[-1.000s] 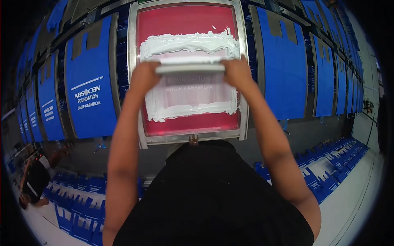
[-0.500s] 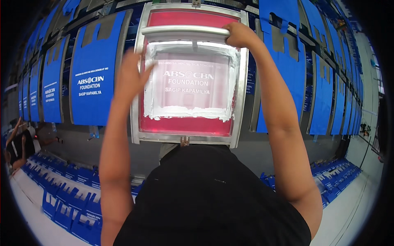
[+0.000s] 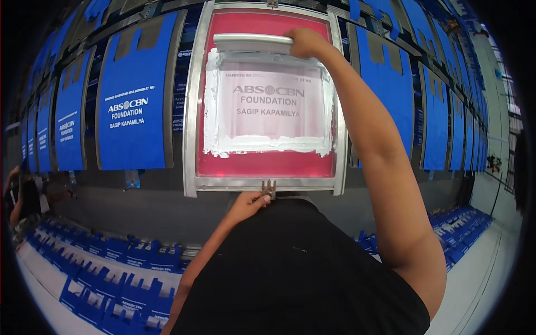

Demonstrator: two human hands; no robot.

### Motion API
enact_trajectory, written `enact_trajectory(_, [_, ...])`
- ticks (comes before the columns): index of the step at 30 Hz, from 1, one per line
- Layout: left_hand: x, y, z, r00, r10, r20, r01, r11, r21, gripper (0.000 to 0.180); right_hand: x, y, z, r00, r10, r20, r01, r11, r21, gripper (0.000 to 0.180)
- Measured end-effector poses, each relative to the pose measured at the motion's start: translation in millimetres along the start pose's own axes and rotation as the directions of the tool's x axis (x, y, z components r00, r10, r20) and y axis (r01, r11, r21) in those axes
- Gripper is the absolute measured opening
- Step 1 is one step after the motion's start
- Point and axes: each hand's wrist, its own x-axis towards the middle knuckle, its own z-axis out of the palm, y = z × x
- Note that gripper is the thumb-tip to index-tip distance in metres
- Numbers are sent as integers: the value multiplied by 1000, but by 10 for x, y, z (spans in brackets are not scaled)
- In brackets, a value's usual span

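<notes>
A screen-printing frame (image 3: 192, 106) with silver rails lies in front of me, its pink-red mesh (image 3: 268, 166) surrounding a pale rectangular window with lettering. Thick white ink (image 3: 279, 145) borders that window. My right hand (image 3: 309, 43) is closed around the right end of a silver squeegee (image 3: 248, 41), which lies across the far part of the mesh. Down at the near rail, my left hand (image 3: 247, 206) grips a small metal bracket (image 3: 269, 188), thumb against it; its other fingers are partly hidden. Whatever lies under the screen shows only faintly through the window.
Blue bags with cut-out handles lie flat on grey boards, one at the left (image 3: 131, 95) and another at the right (image 3: 385, 84), with several more beyond each. Further blue bags (image 3: 106, 285) lie in rows behind me. Another person (image 3: 25, 195) is at the far left.
My left hand has come from beside the frame's upper left down to the bracket on the near rail. My right hand still holds the squeegee at the far end. The lettering now looks darker.
</notes>
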Motion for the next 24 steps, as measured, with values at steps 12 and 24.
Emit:
enact_trajectory(12, [-37, 165, 104, 998, -70, 3, 70, 994, -87, 34, -2658, -956, 736, 969, -100, -226, 123, 988, 89, 36])
enact_trajectory(24, [55, 147, 66, 939, -193, -285, 323, 778, 539, 37, -2558, 112, 557, 994, 90, -54, -66, 936, 346, 40])
